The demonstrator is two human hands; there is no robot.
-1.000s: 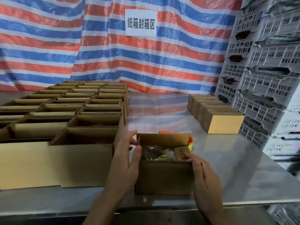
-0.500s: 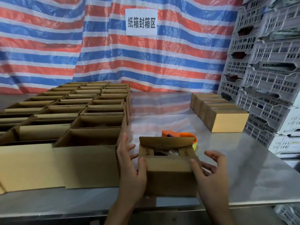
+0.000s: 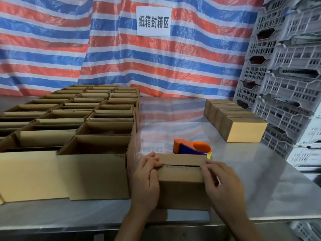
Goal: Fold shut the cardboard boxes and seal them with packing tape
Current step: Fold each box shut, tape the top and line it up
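Two top flaps (image 3: 180,160) are being pressed flat on the small box (image 3: 180,188), which is being held at the near edge of the bench (image 3: 251,180). Its left end is being gripped by the left hand (image 3: 146,181), fingers curled over the flaps at the seam and thumb on the front face. Its right end is being gripped likewise by the right hand (image 3: 224,185). A narrow dark gap is being left between the flaps. Just behind the box an orange and blue tape dispenser (image 3: 192,147) is lying on the bench. Rows of open boxes (image 3: 97,129) are standing packed together on the left. A row of closed boxes (image 3: 243,131) is sitting at the far right, beside stacked grey crates (image 3: 286,84).
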